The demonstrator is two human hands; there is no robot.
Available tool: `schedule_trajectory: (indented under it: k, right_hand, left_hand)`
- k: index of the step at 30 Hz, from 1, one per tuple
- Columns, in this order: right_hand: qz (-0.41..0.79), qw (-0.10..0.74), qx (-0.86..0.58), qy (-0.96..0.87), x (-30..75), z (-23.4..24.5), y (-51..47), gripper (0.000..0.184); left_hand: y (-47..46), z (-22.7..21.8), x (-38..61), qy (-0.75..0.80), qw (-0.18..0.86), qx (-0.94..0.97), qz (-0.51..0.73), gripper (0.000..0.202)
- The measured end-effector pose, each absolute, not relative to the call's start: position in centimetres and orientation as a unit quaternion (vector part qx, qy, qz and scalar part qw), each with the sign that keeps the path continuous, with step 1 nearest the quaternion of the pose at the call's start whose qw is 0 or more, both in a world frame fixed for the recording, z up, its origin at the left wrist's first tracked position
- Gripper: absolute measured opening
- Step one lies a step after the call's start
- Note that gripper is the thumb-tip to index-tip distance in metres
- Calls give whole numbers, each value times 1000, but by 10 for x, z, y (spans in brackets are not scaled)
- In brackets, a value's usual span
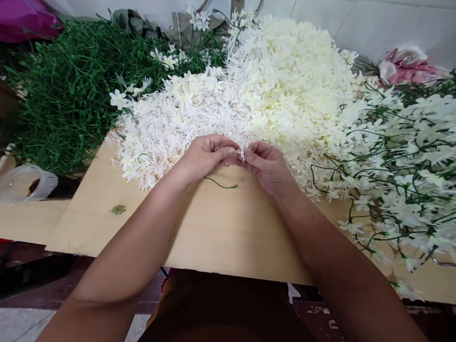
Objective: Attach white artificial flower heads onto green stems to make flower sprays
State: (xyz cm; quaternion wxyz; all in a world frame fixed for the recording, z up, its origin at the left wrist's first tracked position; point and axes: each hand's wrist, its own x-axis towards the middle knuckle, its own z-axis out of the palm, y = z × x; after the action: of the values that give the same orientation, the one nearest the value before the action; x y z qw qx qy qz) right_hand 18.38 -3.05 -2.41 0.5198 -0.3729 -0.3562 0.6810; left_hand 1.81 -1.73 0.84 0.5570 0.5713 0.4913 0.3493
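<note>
My left hand [209,155] and my right hand [268,167] meet over the front of the flower heap, fingertips pinched together. Between them is a small white artificial flower piece [242,154], mostly covered by the fingers. Just below the left hand shows a thin green plastic stem [223,186]; whether it hangs from that hand or lies on the board, I cannot tell. Right behind both hands spreads a pile of white stamen pieces [208,109], with pale yellow-white flower heads [300,78] heaped to its right.
Loose green stems [69,83] are piled at the left. Finished-looking white flowers on stems [413,164] cover the right side. A clear plastic container [25,185] stands at the left edge of the wooden board [232,237]. Behind everything is a tiled wall [325,16].
</note>
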Motion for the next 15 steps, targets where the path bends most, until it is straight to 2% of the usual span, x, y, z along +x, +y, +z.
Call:
schedule_trajectory:
  k: [8,15]
  right_hand:
    - [688,518,-368,-350,186,-24,-29,41]
    - [684,506,-375,-367,190,-23,-28,38]
  left_hand:
    - [-19,7,25,510,553,552,360,11]
    - [-16,9,17,473,602,535,357,33]
